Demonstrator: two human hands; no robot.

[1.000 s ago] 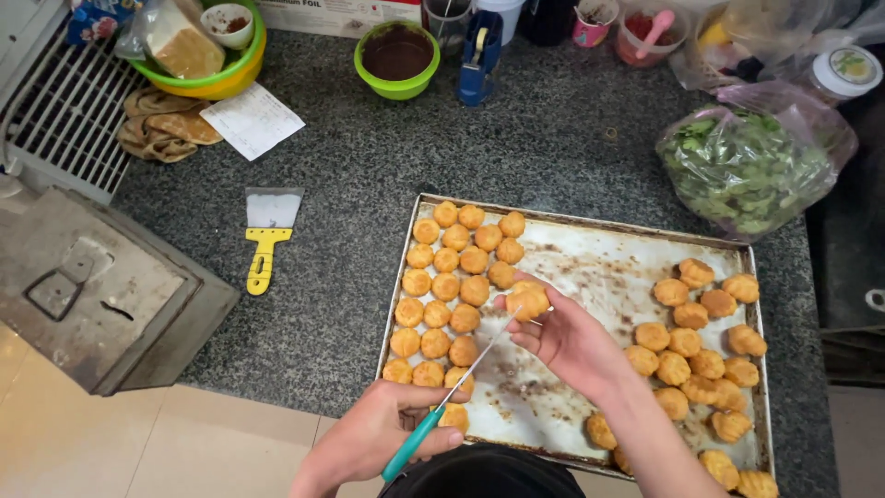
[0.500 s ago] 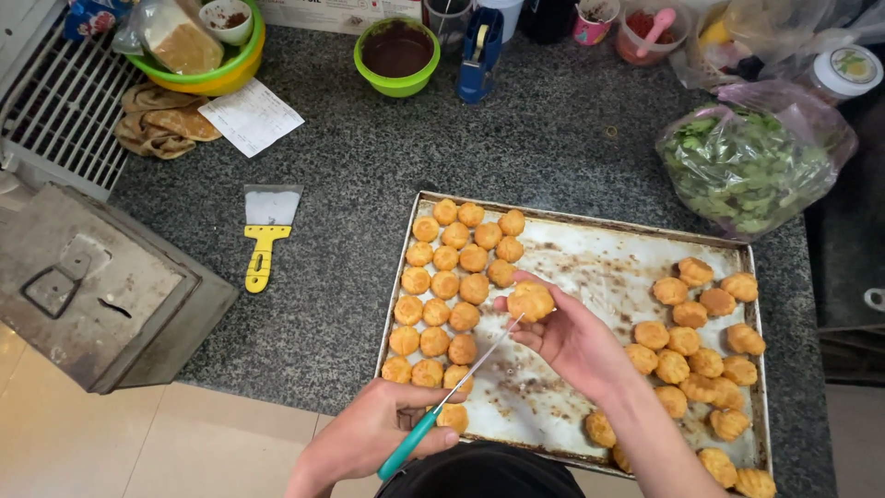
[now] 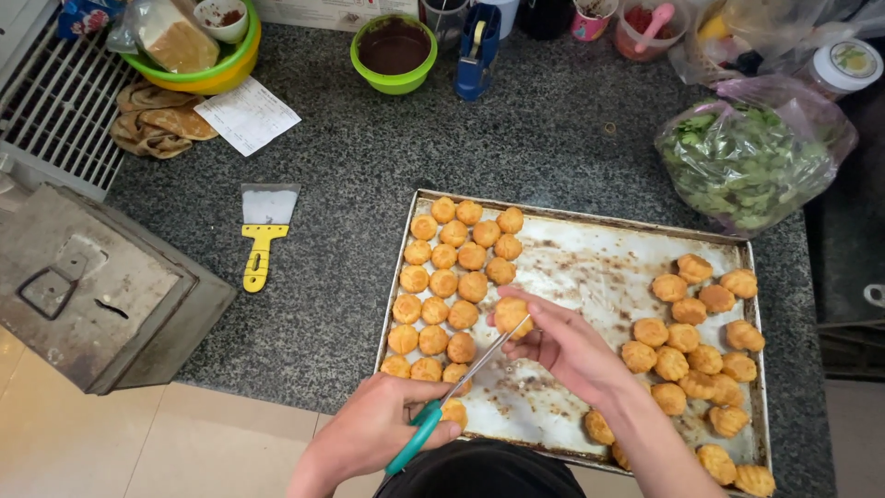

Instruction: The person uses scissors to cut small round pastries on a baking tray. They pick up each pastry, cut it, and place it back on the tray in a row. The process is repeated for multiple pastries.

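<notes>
- The work surface is a dark speckled granite countertop [image 3: 516, 148]; pale floor tiles show at lower left, beside a grey metal box [image 3: 92, 286] with a slotted lid.
- A worn metal baking tray [image 3: 590, 267] lies on the counter, bare and stained in its middle.
- Golden round pastry puffs sit packed in a block [image 3: 452, 277] at the tray's left end; a looser group [image 3: 701, 341] lies at its right end.
- On the counter to the left of the tray lies a yellow-handled scraper [image 3: 261, 242]; behind it are a paper slip [image 3: 247, 115], a green bowl of dark sauce [image 3: 394, 51] and a blue tape dispenser [image 3: 477, 41].
- A clear bag of green leaves [image 3: 747, 161] rests at upper right.
- The right hand [image 3: 567, 349] holds one puff [image 3: 512, 315] above the tray, fingers closed round it.
- The left hand [image 3: 378, 429] grips teal-handled scissors [image 3: 452, 392], fingers through the loops; the blades meet the held puff's lower edge.
</notes>
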